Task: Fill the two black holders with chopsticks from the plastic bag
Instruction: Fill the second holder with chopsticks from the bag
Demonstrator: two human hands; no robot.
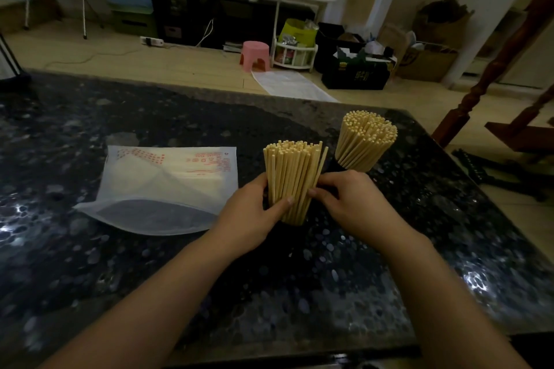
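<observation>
- We see a dark speckled stone table (126,263) taking up most of the view; its far edge runs across above the bag, and its right edge slants down past the far bundle toward us, with floor beyond both.
- The widest bare stretches of tabletop lie to the left of the bag and in front of us, between the forearms and the near edge.
- The plastic bag (162,189) lies flat left of the hands, mouth toward us, red print at its far end; pale chopsticks show through it, lying crosswise.
- The far bundle of chopsticks (364,141) stands on end near the right edge, long axis nearly vertical, tips fanned upward; its holder is barely visible beneath.
- The near bundle of chopsticks (292,177) stands upright just left of it, tips up, one stick leaning right; we cannot make out its black holder against the dark table.
- Our left hand (254,216) wraps the near bundle's lower left side, thumb across the front.
- Our right hand (347,204) curls its fingers against the bundle's right side.
</observation>
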